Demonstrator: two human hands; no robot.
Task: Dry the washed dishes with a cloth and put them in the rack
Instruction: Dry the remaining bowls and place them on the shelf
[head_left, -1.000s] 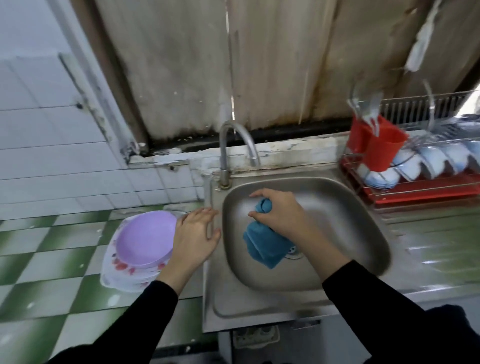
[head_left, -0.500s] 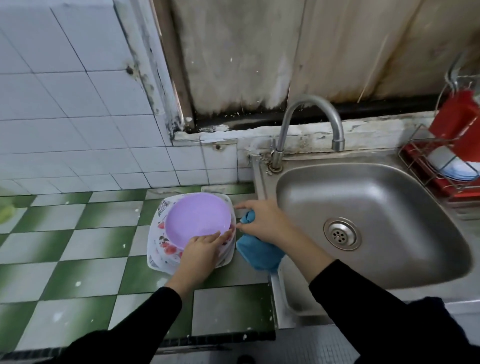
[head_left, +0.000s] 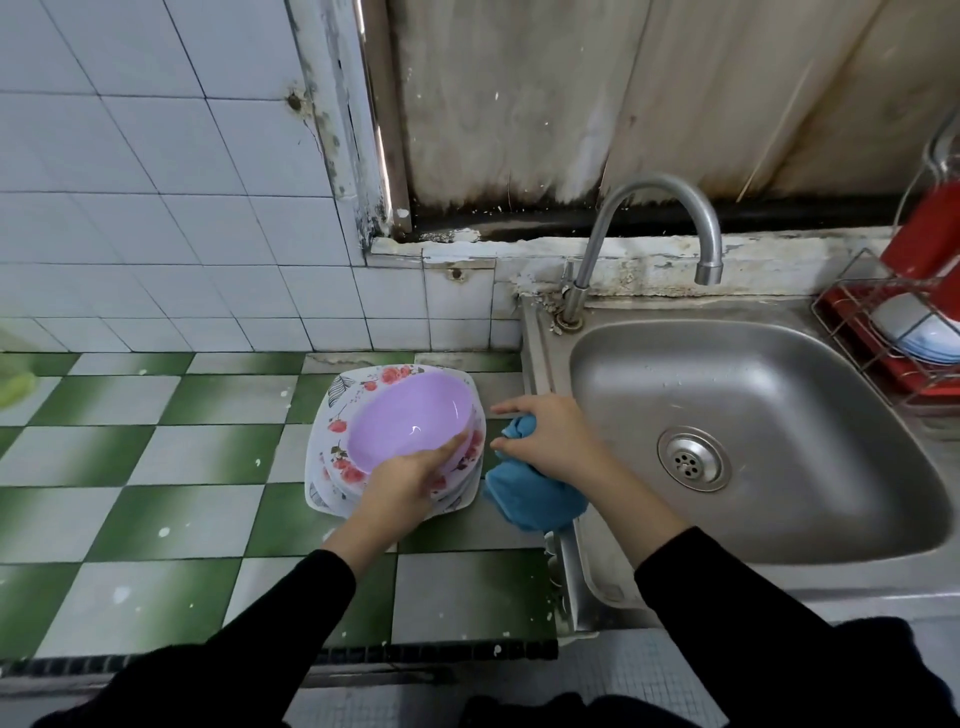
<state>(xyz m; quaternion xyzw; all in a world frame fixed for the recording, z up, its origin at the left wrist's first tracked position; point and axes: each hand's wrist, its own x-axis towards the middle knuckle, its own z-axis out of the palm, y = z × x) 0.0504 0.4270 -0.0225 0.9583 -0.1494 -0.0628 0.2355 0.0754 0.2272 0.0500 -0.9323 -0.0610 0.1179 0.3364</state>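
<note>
Purple bowl sits on the floral plates, on the counter left of the sink. The left hand now pinches its near rim. The right hand, curled round the blue cloth, has come from the sink to just right of the stack, so I think drying can begin.

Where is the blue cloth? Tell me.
Head view, centre: the blue cloth is gripped in the right hand, between the plate stack and the sink.

White tiled wall, green-checked counter, steel sink
</note>
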